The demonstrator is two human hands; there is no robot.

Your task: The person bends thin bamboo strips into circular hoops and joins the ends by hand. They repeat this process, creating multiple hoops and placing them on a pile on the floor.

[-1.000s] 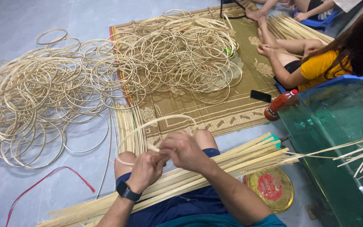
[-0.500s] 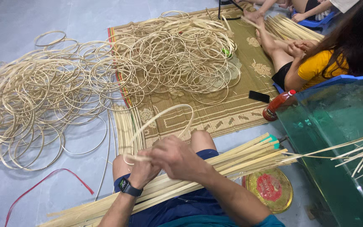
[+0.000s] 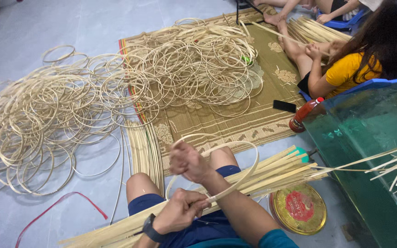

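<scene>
Largest item I log: the grey floor [image 3: 70, 18], with a patterned woven mat [image 3: 217, 117] spread over its middle. Across both lies a wide heap of finished bamboo hoops [image 3: 116, 87], pale tan, overlapping.

At right, a green glass-topped tank [image 3: 368, 138]; behind it a seated person in a yellow shirt [image 3: 345, 69].

Across my lap, a long bundle of straight bamboo strips [image 3: 272, 172], running lower left to right.

The bamboo strip [image 3: 249, 160] in work curves in a loop over my knees, just above that bundle.

My right hand [image 3: 187, 160] is closed around the loop's upper end; my left hand [image 3: 180, 211], black watch at the wrist, is clenched on the lower end where the strip crosses itself.

Smaller lots: a round gold tin lid with a red centre label [image 3: 298, 209] on the floor beside my right leg; a red bottle [image 3: 304, 114] standing at the mat's edge; a black phone [image 3: 284, 106] flat on the mat near it; a red strap [image 3: 60, 206] at lower left.
</scene>
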